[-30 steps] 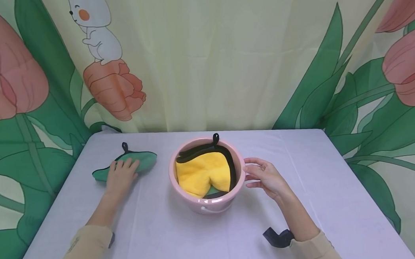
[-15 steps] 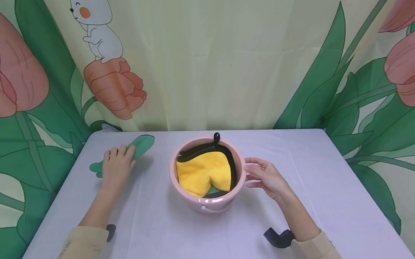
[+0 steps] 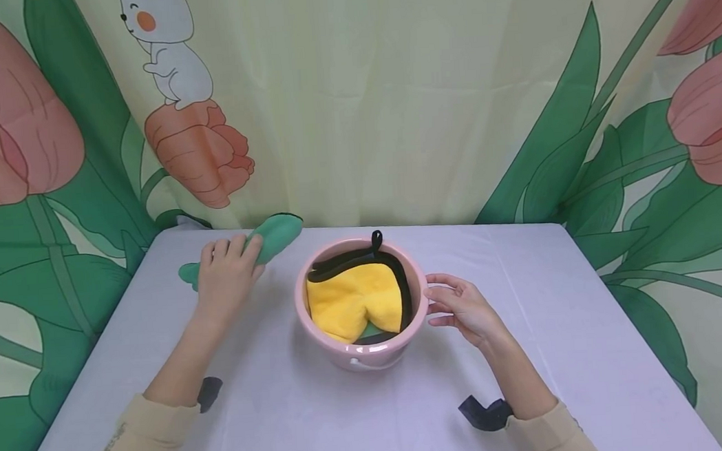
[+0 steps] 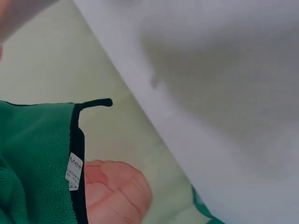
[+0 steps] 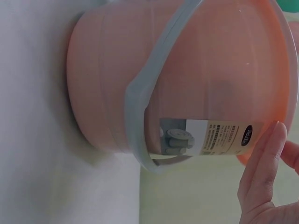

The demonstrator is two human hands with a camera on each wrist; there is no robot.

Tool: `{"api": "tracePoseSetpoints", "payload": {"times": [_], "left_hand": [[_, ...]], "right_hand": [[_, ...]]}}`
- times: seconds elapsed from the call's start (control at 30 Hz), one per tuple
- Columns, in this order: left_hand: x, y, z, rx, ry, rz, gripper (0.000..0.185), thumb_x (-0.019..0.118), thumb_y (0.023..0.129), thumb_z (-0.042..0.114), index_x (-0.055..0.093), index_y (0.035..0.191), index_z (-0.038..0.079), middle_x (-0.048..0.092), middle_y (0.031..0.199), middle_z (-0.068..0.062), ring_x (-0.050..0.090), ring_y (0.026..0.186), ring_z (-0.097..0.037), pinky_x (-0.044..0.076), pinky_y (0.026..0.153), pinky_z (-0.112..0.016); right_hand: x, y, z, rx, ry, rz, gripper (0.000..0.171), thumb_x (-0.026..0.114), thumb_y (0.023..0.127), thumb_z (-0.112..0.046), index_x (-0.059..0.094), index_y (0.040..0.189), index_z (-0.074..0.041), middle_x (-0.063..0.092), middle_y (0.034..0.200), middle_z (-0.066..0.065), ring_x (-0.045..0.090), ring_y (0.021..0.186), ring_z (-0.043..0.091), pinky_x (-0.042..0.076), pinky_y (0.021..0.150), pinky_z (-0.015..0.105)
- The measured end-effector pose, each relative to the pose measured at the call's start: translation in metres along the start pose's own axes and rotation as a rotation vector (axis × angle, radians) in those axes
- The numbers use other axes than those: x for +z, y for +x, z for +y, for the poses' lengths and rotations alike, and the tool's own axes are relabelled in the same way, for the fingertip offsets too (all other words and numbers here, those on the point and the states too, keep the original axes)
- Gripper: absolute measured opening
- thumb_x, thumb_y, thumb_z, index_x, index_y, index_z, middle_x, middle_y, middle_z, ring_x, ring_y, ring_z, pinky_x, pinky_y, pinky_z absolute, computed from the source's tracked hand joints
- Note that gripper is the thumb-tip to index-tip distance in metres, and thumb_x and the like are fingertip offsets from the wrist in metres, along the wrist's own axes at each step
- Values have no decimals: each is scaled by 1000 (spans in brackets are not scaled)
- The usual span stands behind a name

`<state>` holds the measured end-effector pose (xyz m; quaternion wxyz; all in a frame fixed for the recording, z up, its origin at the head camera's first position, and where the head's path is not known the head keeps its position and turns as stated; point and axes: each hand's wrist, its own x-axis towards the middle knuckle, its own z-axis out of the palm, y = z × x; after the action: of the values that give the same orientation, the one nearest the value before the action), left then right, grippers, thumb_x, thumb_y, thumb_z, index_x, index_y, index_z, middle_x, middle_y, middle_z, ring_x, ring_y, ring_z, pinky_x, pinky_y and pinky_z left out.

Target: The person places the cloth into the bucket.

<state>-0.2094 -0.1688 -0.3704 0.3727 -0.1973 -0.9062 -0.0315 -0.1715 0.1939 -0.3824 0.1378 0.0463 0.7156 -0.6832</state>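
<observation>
Green cloth (image 3: 275, 236) gripped in left hand (image 3: 228, 278) — pink bucket (image 3: 362, 353) beside it — right hand's (image 3: 465, 309) loose fingers at the rim

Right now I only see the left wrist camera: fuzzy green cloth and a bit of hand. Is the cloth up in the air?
Observer: It looks so. In the head view the left hand holds the green cloth raised off the table.
Operator: What's next to it?
Observer: A pink bucket with a yellow cloth inside.
Operator: And the other hand?
Observer: The right hand touches the bucket's side near the rim, fingers relaxed.
</observation>
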Motion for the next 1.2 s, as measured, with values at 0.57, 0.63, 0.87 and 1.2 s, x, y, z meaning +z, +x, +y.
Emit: {"api": "tracePoseSetpoints", "payload": {"times": [0.57,0.63,0.87,1.2], "left_hand": [[-30,18,59,217,-81,135,39,78,70,13,54,101,8,53,90,-13,46,77,-31,40,72,-42],[-33,18,66,245,-79,134,38,78,70,13,54,100,9,54,91,-12,47,78,-30,40,73,-41],[-30,18,90,382,-98,98,35,75,74,22,54,101,15,53,92,-7,47,81,-24,39,74,-36],[-16,17,112,484,-154,-66,30,68,80,25,52,104,20,50,90,-1,47,82,-21,41,78,-34]], "right_hand": [[1,0,0,1,-8,2,49,61,87,-20,42,126,3,67,87,1,65,69,14,55,62,28],[1,0,0,1,-6,0,49,61,88,-20,42,126,3,67,87,1,65,69,14,55,62,28],[0,0,1,-9,6,-15,48,60,88,-19,41,126,4,67,85,-1,65,68,13,55,62,27],[-1,0,1,-18,42,-42,48,60,88,-17,40,126,5,67,82,-2,65,67,13,55,61,27]]}}
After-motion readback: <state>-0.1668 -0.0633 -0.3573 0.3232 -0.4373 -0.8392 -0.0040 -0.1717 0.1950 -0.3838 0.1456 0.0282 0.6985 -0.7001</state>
